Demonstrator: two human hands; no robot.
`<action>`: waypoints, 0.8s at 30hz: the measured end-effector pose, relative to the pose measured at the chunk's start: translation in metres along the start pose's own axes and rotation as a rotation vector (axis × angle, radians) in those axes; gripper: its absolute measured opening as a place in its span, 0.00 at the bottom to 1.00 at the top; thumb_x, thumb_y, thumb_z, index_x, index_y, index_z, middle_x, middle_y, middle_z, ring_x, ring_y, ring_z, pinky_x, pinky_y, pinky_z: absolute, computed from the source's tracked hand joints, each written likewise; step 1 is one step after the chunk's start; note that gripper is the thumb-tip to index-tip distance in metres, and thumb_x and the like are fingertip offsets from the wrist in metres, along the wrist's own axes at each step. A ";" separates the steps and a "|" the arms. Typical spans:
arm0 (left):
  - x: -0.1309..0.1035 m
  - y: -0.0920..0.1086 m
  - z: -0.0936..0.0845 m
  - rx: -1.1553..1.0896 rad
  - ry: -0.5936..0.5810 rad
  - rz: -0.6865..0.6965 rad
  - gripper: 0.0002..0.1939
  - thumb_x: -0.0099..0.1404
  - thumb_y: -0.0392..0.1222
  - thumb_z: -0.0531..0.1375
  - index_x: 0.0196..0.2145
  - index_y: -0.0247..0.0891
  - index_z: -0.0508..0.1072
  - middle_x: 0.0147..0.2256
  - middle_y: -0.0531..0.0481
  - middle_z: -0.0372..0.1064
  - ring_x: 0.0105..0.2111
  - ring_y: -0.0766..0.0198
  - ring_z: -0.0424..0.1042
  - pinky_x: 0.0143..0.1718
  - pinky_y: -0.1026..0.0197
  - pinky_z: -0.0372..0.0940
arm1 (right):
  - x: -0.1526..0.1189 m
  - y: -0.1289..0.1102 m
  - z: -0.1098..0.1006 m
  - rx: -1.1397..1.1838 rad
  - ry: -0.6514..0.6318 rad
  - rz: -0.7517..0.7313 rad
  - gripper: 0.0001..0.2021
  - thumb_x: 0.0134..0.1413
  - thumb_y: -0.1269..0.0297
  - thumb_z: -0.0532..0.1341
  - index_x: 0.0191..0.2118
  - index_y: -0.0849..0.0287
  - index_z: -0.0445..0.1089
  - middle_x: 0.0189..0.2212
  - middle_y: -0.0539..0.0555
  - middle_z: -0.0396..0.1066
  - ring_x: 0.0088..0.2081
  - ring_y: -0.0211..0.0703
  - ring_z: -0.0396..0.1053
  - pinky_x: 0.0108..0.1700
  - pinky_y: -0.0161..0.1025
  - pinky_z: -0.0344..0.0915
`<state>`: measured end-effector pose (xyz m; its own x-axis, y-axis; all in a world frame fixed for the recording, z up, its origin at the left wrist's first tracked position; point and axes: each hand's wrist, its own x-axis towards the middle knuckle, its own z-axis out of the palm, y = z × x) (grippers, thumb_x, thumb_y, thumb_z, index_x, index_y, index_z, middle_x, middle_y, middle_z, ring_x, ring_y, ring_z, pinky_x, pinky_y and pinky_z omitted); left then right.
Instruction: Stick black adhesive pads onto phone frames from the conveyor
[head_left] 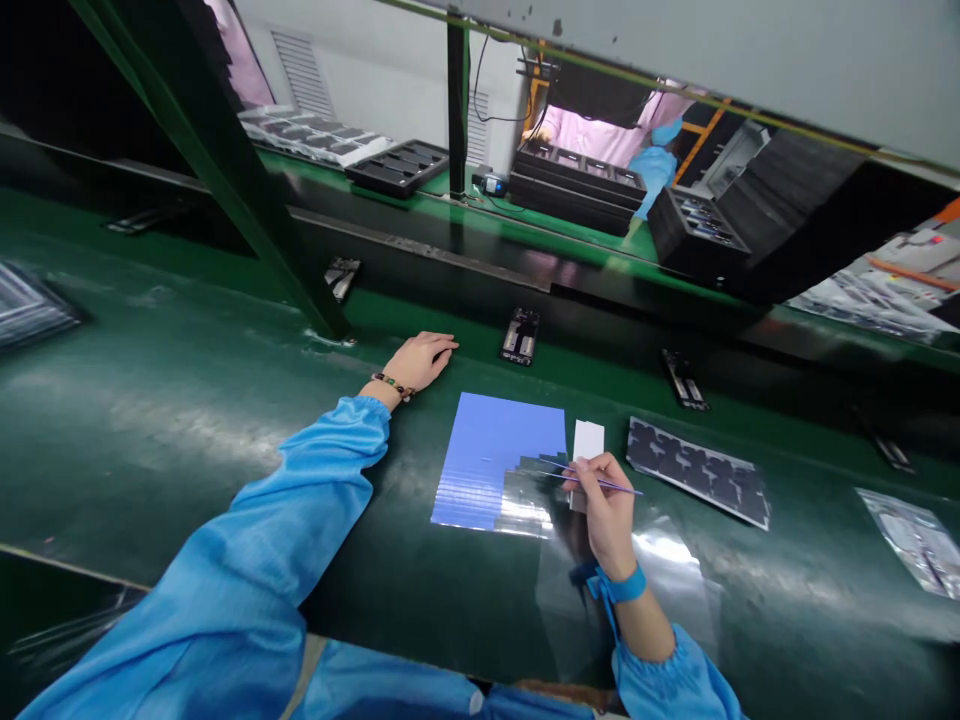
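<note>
My right hand (pixel 606 515) pinches a pair of thin purple tweezers (pixel 616 487), with the tips pointing left over a blue sheet (pixel 499 435). The sheet's lower right part is bare clear backing. Behind the fingers lies a white card or strip (pixel 589 441), partly hidden by the hand. My left hand (pixel 421 361) rests on the green surface beyond the sheet's upper left corner. Its fingers are stretched out and hold nothing. To its right, a phone body with exposed inner parts (pixel 520 336) lies on the green strip.
More opened phone bodies lie along the strip, one (pixel 683 380) at right. A sheet of dark die-cut pieces (pixel 697 470) and a clear bag (pixel 911 540) sit on the right. A green post (pixel 247 190) stands left. Black trays (pixel 577 190) fill the shelf, a person in pink behind.
</note>
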<state>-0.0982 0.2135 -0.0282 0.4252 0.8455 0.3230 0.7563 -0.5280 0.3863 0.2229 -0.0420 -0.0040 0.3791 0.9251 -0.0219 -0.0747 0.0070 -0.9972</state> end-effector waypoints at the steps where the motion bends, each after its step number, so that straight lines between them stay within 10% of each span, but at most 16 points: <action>1: 0.000 -0.001 0.000 -0.005 0.003 0.006 0.21 0.75 0.46 0.52 0.56 0.43 0.80 0.61 0.47 0.75 0.61 0.49 0.71 0.65 0.43 0.67 | 0.001 0.001 -0.001 0.013 0.015 0.001 0.18 0.56 0.50 0.73 0.32 0.54 0.67 0.25 0.47 0.76 0.29 0.42 0.78 0.38 0.38 0.73; 15: 0.001 -0.006 0.005 -0.029 0.010 0.075 0.19 0.76 0.46 0.52 0.54 0.44 0.80 0.59 0.49 0.76 0.60 0.51 0.73 0.63 0.45 0.68 | 0.012 -0.002 -0.021 -0.142 0.197 -0.162 0.14 0.58 0.52 0.72 0.42 0.54 0.74 0.40 0.56 0.84 0.46 0.50 0.83 0.51 0.45 0.74; 24: 0.004 -0.004 0.007 -0.054 -0.005 0.098 0.19 0.77 0.46 0.52 0.54 0.44 0.80 0.59 0.50 0.77 0.60 0.51 0.73 0.61 0.44 0.69 | 0.013 0.007 -0.017 -0.176 0.101 -0.170 0.18 0.54 0.50 0.75 0.45 0.55 0.79 0.44 0.58 0.83 0.46 0.52 0.82 0.54 0.51 0.75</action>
<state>-0.0958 0.2200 -0.0347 0.4986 0.7900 0.3569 0.6834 -0.6115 0.3988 0.2426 -0.0364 -0.0125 0.4630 0.8739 0.1483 0.1562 0.0843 -0.9841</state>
